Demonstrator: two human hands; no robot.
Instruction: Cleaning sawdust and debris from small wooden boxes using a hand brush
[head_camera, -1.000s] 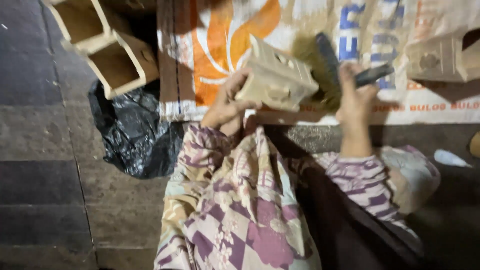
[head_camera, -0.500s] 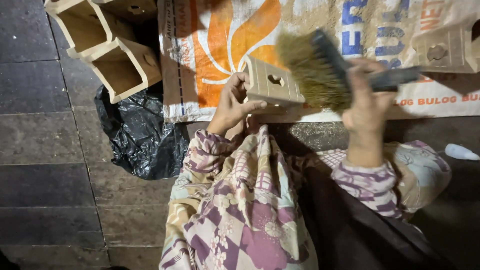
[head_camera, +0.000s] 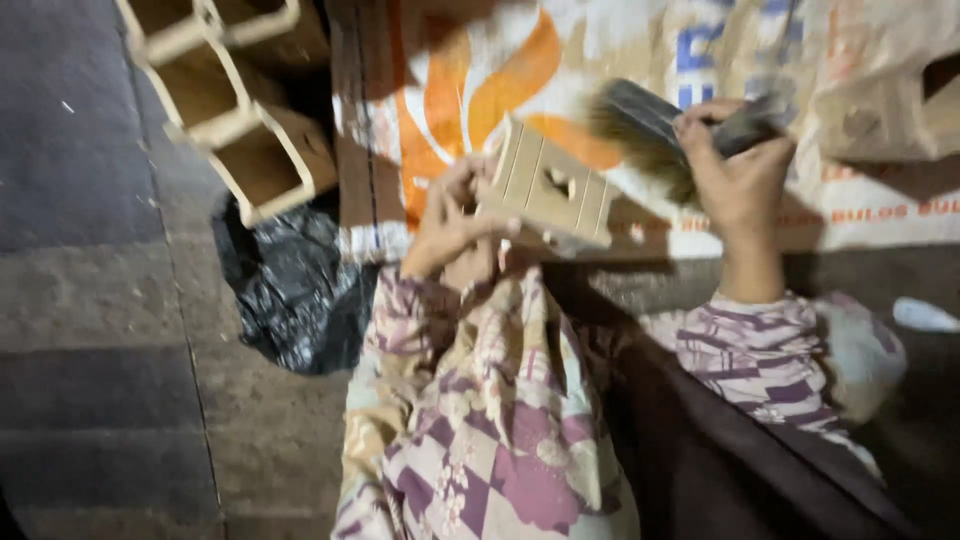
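since half a second ago, right hand (head_camera: 738, 175) lifts its gripped brush (head_camera: 650, 135) off the small wooden box (head_camera: 548, 185), pinched aslant by left hand (head_camera: 450, 215) over the printed sack (head_camera: 480, 70); so loose, a stroke could tip it.

— Where is there room to reach? 
— Left, over the bare paving (head_camera: 90, 300). 
— And what blocks the way? 
— Open wooden boxes (head_camera: 235, 110) stand at upper left, a black plastic bag (head_camera: 290, 290) lies crumpled just below them, and another box (head_camera: 890, 100) sits on the printed sack (head_camera: 480, 80), far right.
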